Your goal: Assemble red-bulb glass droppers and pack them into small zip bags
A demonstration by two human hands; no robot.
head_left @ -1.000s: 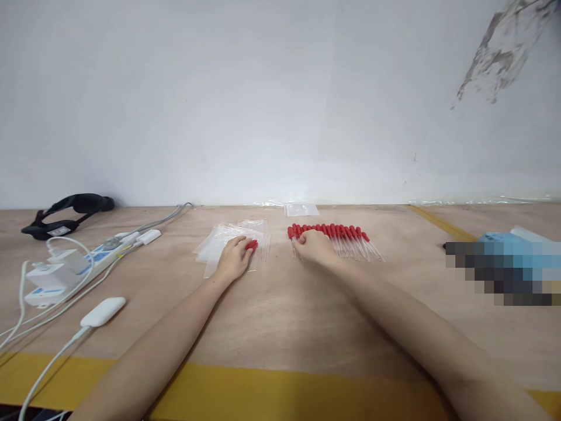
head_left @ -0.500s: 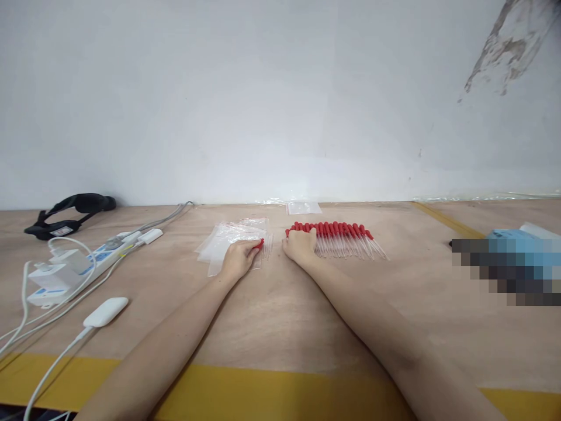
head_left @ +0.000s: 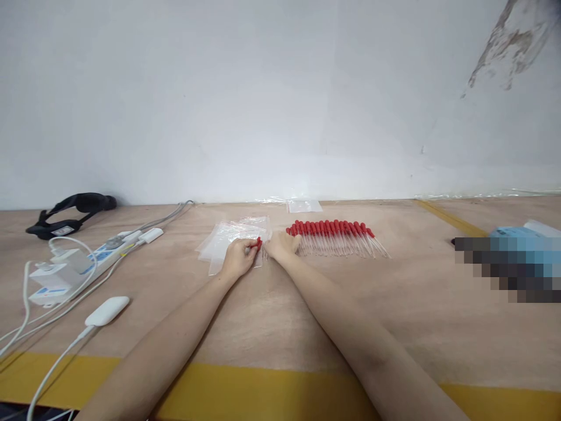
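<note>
The left hand (head_left: 239,257) pinches red-ended sticks (head_left: 259,241) over clear bags (head_left: 216,245), seemingly keeping them bunched, while the right hand (head_left: 280,244) curls beside it, its grip's contents hidden, and an orderly stick row (head_left: 333,227), probably aligned for neatness, lines the surface (head_left: 263,327).

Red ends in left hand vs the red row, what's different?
1. The held ends are pinched in the left hand; the row lies on the table.
2. The held ends form a small clump; the row spreads wide, side by side.
3. The held ends are partly hidden by fingers; the row is mostly in view.
Shared: red colour.
</note>
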